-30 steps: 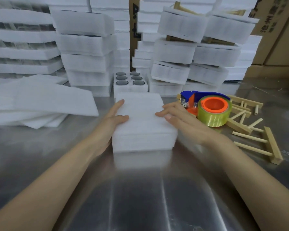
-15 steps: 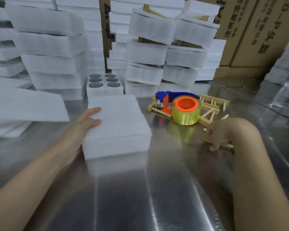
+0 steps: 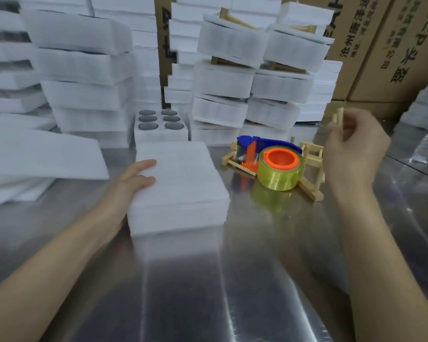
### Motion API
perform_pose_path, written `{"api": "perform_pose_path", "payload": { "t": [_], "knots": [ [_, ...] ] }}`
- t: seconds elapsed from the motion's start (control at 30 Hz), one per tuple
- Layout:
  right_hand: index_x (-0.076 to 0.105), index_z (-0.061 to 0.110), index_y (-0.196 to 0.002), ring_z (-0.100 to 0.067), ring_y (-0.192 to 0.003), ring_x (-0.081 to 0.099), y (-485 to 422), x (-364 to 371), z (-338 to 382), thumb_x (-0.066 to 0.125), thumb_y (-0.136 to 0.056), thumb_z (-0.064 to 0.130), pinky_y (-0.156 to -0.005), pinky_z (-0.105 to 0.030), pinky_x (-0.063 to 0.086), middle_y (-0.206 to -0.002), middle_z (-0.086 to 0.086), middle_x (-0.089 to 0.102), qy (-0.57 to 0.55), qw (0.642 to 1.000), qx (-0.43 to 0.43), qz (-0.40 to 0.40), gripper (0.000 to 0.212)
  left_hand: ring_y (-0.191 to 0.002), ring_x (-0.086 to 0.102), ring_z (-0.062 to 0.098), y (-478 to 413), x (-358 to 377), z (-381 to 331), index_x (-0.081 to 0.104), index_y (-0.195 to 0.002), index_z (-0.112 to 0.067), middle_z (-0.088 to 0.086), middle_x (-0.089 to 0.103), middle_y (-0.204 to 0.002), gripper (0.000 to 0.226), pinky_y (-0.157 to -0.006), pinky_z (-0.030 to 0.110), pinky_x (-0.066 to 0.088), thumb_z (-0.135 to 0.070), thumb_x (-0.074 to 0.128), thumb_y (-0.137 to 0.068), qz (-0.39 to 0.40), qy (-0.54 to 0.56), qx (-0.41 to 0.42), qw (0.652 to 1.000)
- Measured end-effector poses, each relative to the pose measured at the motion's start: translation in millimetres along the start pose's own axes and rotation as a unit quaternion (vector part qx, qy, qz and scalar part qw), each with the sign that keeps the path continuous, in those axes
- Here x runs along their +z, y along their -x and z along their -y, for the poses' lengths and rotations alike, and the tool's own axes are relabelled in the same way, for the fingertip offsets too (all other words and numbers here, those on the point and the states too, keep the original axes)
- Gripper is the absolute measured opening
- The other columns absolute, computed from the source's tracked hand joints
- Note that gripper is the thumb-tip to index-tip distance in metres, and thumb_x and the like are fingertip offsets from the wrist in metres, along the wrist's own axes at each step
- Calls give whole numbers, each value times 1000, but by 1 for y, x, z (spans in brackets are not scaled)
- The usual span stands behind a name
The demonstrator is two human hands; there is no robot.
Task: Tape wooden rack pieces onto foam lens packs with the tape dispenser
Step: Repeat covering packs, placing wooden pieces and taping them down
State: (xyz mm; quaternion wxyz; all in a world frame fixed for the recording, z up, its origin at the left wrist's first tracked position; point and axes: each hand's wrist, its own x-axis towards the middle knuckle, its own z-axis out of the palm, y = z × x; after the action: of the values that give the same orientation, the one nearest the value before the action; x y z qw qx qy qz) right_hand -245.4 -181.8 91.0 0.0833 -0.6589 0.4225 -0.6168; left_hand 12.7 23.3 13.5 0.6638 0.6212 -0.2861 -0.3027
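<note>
Right grip [image 3: 351, 154] pinches rack piece [image 3: 338, 116] | left grip [image 3: 131, 181] touches pack [image 3: 183, 186] | tray [image 3: 158, 137] — six lenses [image 3: 147, 118]

Head view. I see the left hand [image 3: 134, 178] resting on the left edge of a closed foam lens pack [image 3: 183, 188] on the steel surface [image 3: 232, 280]. The right hand [image 3: 353, 151], raised, pinches a wooden rack piece [image 3: 337, 118]. Between them the tape dispenser [image 3: 274, 164] lies on loose rack pieces [image 3: 311, 154].

Shiny steel table [image 3: 257, 292], cardboard boxes [image 3: 393, 45]
</note>
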Motion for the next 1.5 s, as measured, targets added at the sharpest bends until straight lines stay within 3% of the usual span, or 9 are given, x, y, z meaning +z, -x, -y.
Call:
{"api": "perform_pose_path", "payload": {
  "t": [0.07,0.27,0.4,0.47,0.63,0.77,0.93,1.07,1.5],
  "knots": [
    [60,8,-111,-1,-82,49,12,7,16,58,-91,12,-73,-10,41,-100,0,58,-81,994,-68,-20,21,-91,69,11,2,1,-2,67,-104,-37,-9,72,-104,35,-80,29,49,-10,51,-89,-4,-3,-1,1000],
    [51,18,-84,-29,-90,62,62,34,54,62,-88,-5,-82,-46,53,-86,-4,61,-370,908,-74,183,26,-99,65,16,6,5,-6,64,-107,-37,-5,67,-113,33,-90,31,48,-11,51,-91,-6,-25,-5,1000],
    [52,7,-80,-31,-91,69,95,50,74,64,-82,-5,-74,-32,56,-86,-10,70,-538,774,34,333,17,-85,66,4,7,6,-8,60,-118,-32,-1,67,-109,34,-72,17,49,-12,51,-92,-5,-49,8,999],
    [56,4,-84,-24,-87,73,103,57,76,64,-79,1,-73,-24,56,-84,-5,73,-541,741,97,387,10,-100,63,5,6,6,-7,57,-125,-29,0,63,-121,38,-75,16,45,-13,51,-92,-3,-82,19,996],
    [72,30,-80,-3,-73,61,101,63,61,77,-76,16,-69,-16,46,-73,12,70,-332,855,13,399,16,-124,51,11,5,6,-6,33,-146,-35,-9,49,-140,75,-101,27,41,-27,61,-77,-1,-69,5,998],
    [71,37,-79,-3,-82,57,105,65,57,77,-78,21,-79,-14,41,-77,16,68,-272,876,-37,397,17,-88,61,-17,4,5,-5,47,-109,-49,-42,63,-91,40,-68,6,47,-20,58,-83,25,-43,31,998],
    [70,30,-78,-3,-86,55,104,70,59,71,-85,15,-78,-8,36,-87,9,62,-256,863,9,436,17,-108,64,8,4,4,-4,48,-130,-30,-9,65,-120,50,-89,28,51,-26,61,-83,31,-40,49,998],
    [70,28,-83,7,-83,52,102,68,61,69,-86,13,-77,-4,35,-89,7,58,-266,845,30,462,15,-112,61,8,3,3,-4,46,-135,-31,-9,62,-126,37,-98,30,46,-23,46,-99,24,-47,43,998],
    [73,20,-101,-9,-102,48,100,67,65,64,-91,15,-87,-10,36,-105,-5,52,-255,825,61,501,14,-129,46,1,0,1,-1,41,-142,-38,-22,50,-138,51,-113,36,32,-56,45,-94,39,-62,64,995]
  ]
}}
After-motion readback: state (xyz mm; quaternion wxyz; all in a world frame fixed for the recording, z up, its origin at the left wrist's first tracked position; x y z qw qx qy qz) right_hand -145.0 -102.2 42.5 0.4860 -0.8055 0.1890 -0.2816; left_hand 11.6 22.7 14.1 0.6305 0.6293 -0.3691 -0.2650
